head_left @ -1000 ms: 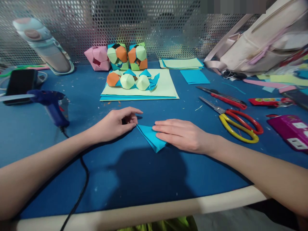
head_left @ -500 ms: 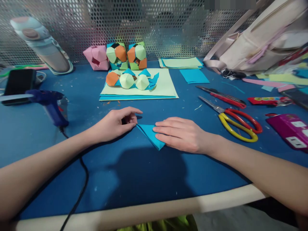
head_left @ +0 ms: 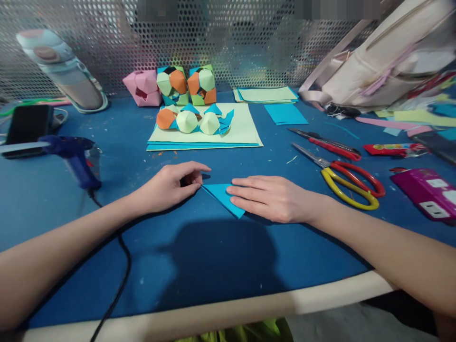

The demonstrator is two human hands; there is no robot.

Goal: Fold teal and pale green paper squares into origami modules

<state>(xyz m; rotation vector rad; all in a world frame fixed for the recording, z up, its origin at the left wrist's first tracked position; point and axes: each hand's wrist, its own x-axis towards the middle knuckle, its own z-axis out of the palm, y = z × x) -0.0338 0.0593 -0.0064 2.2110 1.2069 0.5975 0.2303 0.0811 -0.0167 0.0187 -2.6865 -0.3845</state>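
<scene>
A blue sheet of paper folded into a triangle [head_left: 223, 195] lies on the blue table between my hands. My left hand [head_left: 174, 183] pinches its left corner between thumb and fingers, with the index finger stretched out above. Flat over the right part of the paper rests my right hand [head_left: 270, 198], fingers extended and pressing it to the table. The right end of the triangle is hidden under that hand. Behind the hands, joined folded-paper pieces [head_left: 187, 121] in orange, pale green and blue sit on a stack of paper [head_left: 245, 123].
On the left are a glue gun [head_left: 74, 156] with a black cord, a phone [head_left: 28, 126] and a bottle [head_left: 64, 71]. Folded-paper balls [head_left: 142, 88] stand at the back. Scissors [head_left: 351, 183], a utility knife [head_left: 327, 143], a purple power strip [head_left: 425, 192] and a bag [head_left: 384, 66] are on the right.
My right hand has pressed the triangle's layers flatter, and its lower tip has shifted slightly right. My left hand keeps its place at the corner.
</scene>
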